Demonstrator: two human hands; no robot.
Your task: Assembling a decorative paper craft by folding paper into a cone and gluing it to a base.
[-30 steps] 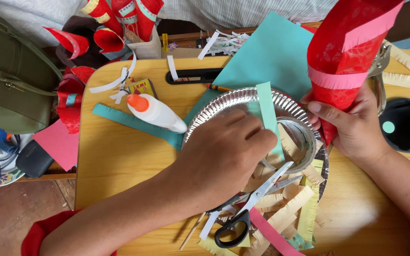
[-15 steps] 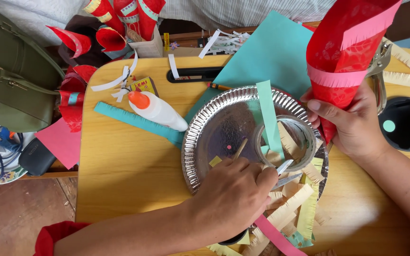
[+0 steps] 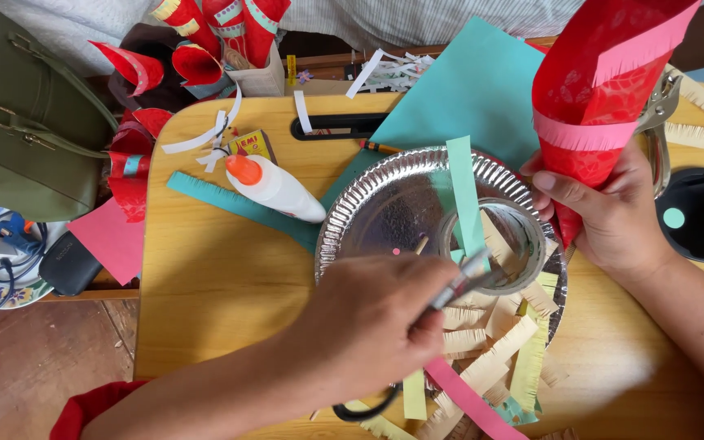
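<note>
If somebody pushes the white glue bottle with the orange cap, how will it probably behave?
The glue bottle lies on its side on the wooden table, and its body looks round, so it may roll. It seems to be smooth plastic, probably light and a little slippery. The orange cap appears closed, so spilling seems unlikely.

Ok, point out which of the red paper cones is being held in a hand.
The big red cone with a pink fringed band, gripped by the right hand. The smaller red cones sit untouched at the table's far left corner.

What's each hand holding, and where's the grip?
Left hand grips a thin metal-ferruled brush mid-handle. Right hand grips the red paper cone near its narrow lower end.
</note>
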